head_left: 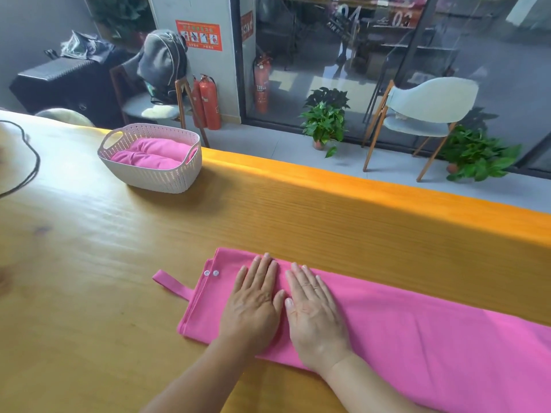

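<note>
A pink towel [417, 332] lies folded into a long strip on the wooden table [89, 263], running from the middle to the right edge of view. A pink loop strap [173, 284] and two snap buttons [211, 273] sit at its left end. My left hand [253, 302] and my right hand [316, 311] lie flat side by side on the towel near that end, fingers straight, palms pressing down.
A white woven basket [176, 178] holding rolled pink towels [155, 155] stands at the table's far left. A black cable [29, 162] curls at the left edge. Beyond the table's far edge are chairs, fire extinguishers and potted plants.
</note>
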The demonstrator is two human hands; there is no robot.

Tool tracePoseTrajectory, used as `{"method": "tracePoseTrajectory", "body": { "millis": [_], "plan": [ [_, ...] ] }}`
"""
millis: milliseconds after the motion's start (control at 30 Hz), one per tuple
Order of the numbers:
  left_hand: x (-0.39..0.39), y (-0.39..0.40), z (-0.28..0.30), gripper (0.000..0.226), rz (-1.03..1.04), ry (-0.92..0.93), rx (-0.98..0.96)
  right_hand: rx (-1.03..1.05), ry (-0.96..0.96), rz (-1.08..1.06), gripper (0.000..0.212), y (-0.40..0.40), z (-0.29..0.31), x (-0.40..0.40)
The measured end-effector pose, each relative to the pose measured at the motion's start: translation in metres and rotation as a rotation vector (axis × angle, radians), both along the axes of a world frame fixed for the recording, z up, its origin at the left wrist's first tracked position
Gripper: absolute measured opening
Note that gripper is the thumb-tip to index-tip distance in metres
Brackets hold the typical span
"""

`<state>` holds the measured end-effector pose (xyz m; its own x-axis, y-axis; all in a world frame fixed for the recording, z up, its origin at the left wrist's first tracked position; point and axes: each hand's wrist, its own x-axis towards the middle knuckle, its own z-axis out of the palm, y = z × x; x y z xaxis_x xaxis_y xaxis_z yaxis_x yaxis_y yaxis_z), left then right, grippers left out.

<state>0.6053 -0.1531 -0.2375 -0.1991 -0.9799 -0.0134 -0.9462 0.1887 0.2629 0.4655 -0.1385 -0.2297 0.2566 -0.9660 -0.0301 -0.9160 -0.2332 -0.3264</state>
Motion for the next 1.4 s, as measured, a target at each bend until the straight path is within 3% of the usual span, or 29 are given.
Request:
{"method": "tracePoseTrajectory", "body": {
  "millis": [167, 400, 500, 667, 933, 1167, 1400],
  "plan": [
    [0.006, -0.001, -0.006, 0.077, 0.043, -0.049, 0.001, 0.048, 0.054, -0.064, 0.057, 0.004, -0.001, 0.000],
    [0.000, -0.002, 0.001, 0.091, 0.075, -0.131, 0.060, 0.072, 0.183, -0.269, 0.092, 0.011, 0.001, -0.106],
    [-0.019, -0.001, 0.008, 0.087, 0.094, -0.094, 0.057, 0.065, 0.129, -0.281, 0.086, 0.009, 0.004, -0.112],
    [-0.113, 0.019, 0.006, 0.071, -0.155, 0.130, -0.006, -0.016, 0.005, -0.188, 0.077, 0.017, -0.001, -0.104],
    [-0.130, 0.027, 0.000, 0.080, -0.086, -0.034, 0.011, 0.055, 0.157, -0.329, 0.090, 0.049, -0.004, -0.224],
    [-0.248, 0.046, 0.007, 0.068, -0.252, 0.153, -0.029, 0.028, 0.037, -0.232, 0.084, 0.056, 0.005, -0.245],
    [-0.255, 0.048, -0.017, 0.070, -0.179, -0.065, -0.082, 0.060, 0.138, -0.286, 0.086, 0.076, 0.003, -0.353]
  ]
}}
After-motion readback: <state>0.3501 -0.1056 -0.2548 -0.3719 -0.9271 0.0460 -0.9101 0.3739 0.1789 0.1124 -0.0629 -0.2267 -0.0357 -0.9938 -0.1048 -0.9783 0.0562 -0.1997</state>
